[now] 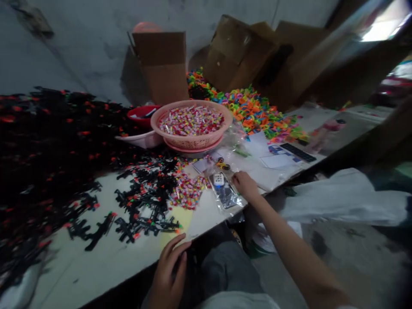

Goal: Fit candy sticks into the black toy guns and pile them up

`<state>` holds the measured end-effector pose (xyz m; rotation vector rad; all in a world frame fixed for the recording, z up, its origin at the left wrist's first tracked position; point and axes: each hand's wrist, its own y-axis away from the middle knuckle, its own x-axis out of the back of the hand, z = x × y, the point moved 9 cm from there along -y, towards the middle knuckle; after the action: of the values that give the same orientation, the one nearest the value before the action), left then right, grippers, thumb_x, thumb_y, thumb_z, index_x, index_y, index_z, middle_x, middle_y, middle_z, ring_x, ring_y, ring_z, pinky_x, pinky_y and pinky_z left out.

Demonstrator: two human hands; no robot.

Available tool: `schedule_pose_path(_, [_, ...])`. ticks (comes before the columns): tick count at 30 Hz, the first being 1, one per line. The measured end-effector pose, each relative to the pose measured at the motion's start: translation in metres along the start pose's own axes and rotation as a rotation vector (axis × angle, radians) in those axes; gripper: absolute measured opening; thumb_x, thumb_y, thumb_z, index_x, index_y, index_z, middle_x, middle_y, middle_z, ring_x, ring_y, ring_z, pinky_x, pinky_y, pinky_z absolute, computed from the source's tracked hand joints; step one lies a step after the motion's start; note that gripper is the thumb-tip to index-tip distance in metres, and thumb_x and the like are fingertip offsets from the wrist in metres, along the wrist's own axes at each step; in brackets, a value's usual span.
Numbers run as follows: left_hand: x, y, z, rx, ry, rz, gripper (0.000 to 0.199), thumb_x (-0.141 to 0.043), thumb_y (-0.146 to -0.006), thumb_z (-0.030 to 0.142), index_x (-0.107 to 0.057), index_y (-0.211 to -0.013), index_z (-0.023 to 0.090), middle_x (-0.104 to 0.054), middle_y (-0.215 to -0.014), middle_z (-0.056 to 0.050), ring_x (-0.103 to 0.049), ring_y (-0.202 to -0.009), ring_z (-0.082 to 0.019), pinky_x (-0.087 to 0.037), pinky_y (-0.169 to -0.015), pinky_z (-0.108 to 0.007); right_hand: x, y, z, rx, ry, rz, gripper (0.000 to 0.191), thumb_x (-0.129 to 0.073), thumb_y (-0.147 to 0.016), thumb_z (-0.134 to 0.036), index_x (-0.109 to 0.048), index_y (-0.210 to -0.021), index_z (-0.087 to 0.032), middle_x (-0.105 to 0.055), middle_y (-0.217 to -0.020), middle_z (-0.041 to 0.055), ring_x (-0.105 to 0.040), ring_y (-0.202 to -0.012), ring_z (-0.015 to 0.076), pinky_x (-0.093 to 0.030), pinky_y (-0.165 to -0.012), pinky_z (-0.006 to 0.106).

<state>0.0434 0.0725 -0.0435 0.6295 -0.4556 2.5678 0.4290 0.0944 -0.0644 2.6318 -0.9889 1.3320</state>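
My left hand (170, 266) is at the table's front edge, fingers apart with nothing in them, near the small black toy guns (154, 223). My right hand (245, 185) rests at the right side of a clear plastic bag (227, 195), its fingers curled; what they hold, if anything, is too small to tell. Inside the bag are a dark flat item and a white piece with dots. Left of the bag lies a pile of small wrapped candies (188, 192). Just behind the bag are small yellow and black pieces (222, 164).
A pink basket (193, 139) full of candies stands behind. Black toy guns heap up at the left (64, 141). Colourful plastic pieces (254, 112) and cardboard boxes (164, 68) are at the back. A pink bottle (323, 136) stands right, beside a dark calculator-like object (298, 152).
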Motion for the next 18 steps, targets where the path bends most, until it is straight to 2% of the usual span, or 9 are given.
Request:
schedule_pose_path(3, [0.028,0.010,-0.022,0.088,-0.003,0.115,0.024,-0.054,-0.083,0.034,-0.072,-0.099,0.030,-0.063,-0.118,-0.009,-0.058,-0.113,-0.027,-0.048,-0.098,-0.044,-0.003,0.004,-0.005,0.098,0.051,-0.001,0.021,-0.048,-0.087,-0.035,-0.063,-0.087,-0.020,-0.064,-0.098,0.0133,-0.052,-0.104,0.0285,-0.038,-0.094,0.041])
schedule_pose_path(7, [0.041,0.019,-0.037,0.125,-0.012,0.155,0.022,-0.054,-0.083,0.033,-0.071,-0.097,0.030,-0.063,-0.117,-0.008,-0.058,-0.112,-0.027,-0.047,-0.097,-0.044,-0.002,0.005,-0.004,0.159,0.048,0.032,0.030,-0.045,-0.088,-0.038,-0.066,-0.097,-0.018,-0.067,-0.098,0.0133,-0.057,-0.098,0.0273,-0.041,-0.091,0.041])
schedule_pose_path(10, [0.045,0.015,-0.038,0.092,-0.043,0.163,0.022,-0.054,-0.083,0.031,-0.070,-0.099,0.031,-0.063,-0.117,-0.007,-0.058,-0.112,-0.026,-0.047,-0.097,-0.042,0.006,0.004,0.001,0.154,0.023,0.087,0.038,-0.037,-0.093,-0.040,-0.065,-0.102,-0.017,-0.068,-0.098,0.0133,-0.060,-0.093,0.0246,-0.046,-0.085,0.038])
schedule_pose_path(13, [0.052,0.005,-0.037,0.023,-0.121,0.180,0.024,-0.055,-0.083,0.030,-0.068,-0.103,0.030,-0.062,-0.117,-0.006,-0.058,-0.111,-0.025,-0.047,-0.096,-0.041,0.012,0.011,0.002,0.180,0.011,0.126,0.038,-0.035,-0.094,-0.038,-0.066,-0.103,-0.018,-0.067,-0.103,0.0122,-0.059,-0.099,0.0232,-0.046,-0.089,0.039])
schedule_pose_path(18, [0.060,-0.009,-0.039,-0.056,-0.263,0.206,0.024,-0.053,-0.086,0.030,-0.063,-0.108,0.028,-0.060,-0.117,-0.005,-0.054,-0.115,-0.024,-0.046,-0.096,-0.041,-0.004,0.027,0.000,0.222,0.026,0.132,0.029,-0.050,-0.085,-0.034,-0.072,-0.097,-0.019,-0.063,-0.115,0.0130,-0.053,-0.114,0.0276,-0.038,-0.100,0.048])
